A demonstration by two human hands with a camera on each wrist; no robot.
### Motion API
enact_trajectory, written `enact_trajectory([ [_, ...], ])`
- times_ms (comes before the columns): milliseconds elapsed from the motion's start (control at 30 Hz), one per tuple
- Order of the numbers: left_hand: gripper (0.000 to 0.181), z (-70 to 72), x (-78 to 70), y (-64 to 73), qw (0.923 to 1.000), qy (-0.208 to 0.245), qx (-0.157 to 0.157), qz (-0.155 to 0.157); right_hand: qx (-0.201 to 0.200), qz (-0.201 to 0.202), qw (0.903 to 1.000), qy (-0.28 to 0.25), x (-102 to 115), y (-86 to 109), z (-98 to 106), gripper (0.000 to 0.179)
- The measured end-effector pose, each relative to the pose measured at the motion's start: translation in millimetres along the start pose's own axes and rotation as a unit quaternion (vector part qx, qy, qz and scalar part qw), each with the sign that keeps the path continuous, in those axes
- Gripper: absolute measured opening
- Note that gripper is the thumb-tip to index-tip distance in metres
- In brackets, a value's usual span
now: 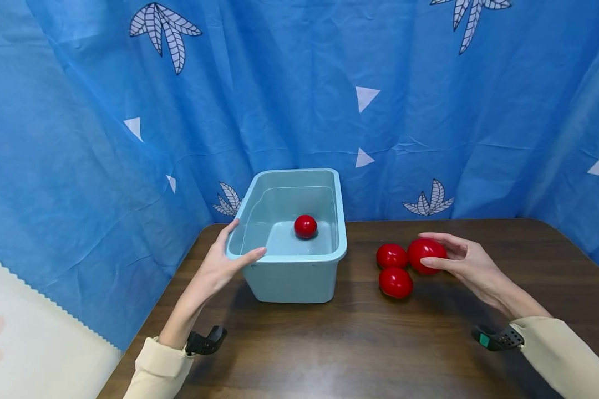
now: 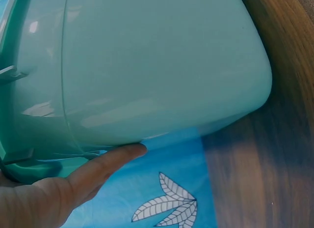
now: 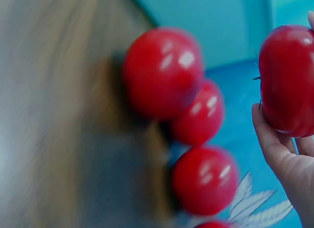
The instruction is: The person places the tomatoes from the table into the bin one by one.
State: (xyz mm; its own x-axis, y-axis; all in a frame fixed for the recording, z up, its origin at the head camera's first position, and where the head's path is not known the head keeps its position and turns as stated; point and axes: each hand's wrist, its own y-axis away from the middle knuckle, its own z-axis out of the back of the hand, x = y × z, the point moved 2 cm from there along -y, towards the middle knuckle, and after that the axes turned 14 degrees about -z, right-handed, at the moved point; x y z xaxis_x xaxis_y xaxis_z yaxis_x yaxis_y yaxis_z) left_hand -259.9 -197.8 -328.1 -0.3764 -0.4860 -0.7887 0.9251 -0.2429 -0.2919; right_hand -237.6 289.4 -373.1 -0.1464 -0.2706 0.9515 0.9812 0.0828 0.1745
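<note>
A light teal plastic bin (image 1: 289, 281) stands at the table's middle left, one red tomato (image 1: 305, 226) on its floor. My left hand (image 1: 218, 267) touches its near left corner, thumb along the front rim and fingers spread along the left side. In the left wrist view a straight finger (image 2: 105, 165) lies against the outer wall below the rim. My right hand (image 1: 471, 263) holds a large red tomato (image 1: 424, 256) between thumb and fingers; its dark stem tips show in the right wrist view. Beside it two more tomatoes, one behind (image 1: 391, 255) and one nearer (image 1: 396, 282), sit on the table.
The right wrist view shows further tomatoes (image 3: 206, 181) in a row on the brown wooden table (image 1: 379, 343), partly hidden from the head view. A blue patterned curtain (image 1: 299, 111) hangs right behind the table's far edge. Pale cloth (image 1: 30, 332) lies at left.
</note>
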Motion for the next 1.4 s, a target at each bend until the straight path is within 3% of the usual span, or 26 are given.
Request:
enact_trajectory([
  [233,0.106,5.2,1.1,-1.9,1.0000,-0.006,0.006,0.001,0.026,0.042,0.9985,-0.022,56.7,-7.5,-32.7,0.060],
  [467,0.106,-1.7,5.9,1.8,0.9999,0.009,0.011,0.008,0.061,0.073,0.9936,-0.061,104.5,-19.9,-70.8,0.061],
  [633,0.105,-1.8,7.8,5.6,0.9998,0.011,0.010,0.015,0.065,0.111,0.9886,-0.078,132.4,-38.5,-96.0,0.060],
  [900,0.107,1.9,4.8,-0.2,0.9998,0.013,0.015,0.010,0.056,0.170,0.9768,-0.117,176.9,-66.8,-123.5,0.056],
  [1100,0.106,1.7,2.6,0.1,0.9996,0.011,0.014,0.019,0.050,0.179,0.9755,-0.118,194.0,-86.0,-143.5,0.055],
  [1400,0.104,-0.4,0.4,0.6,0.9995,0.015,0.016,0.021,0.012,0.152,0.9793,-0.133,190.5,-107.2,-155.1,0.057],
])
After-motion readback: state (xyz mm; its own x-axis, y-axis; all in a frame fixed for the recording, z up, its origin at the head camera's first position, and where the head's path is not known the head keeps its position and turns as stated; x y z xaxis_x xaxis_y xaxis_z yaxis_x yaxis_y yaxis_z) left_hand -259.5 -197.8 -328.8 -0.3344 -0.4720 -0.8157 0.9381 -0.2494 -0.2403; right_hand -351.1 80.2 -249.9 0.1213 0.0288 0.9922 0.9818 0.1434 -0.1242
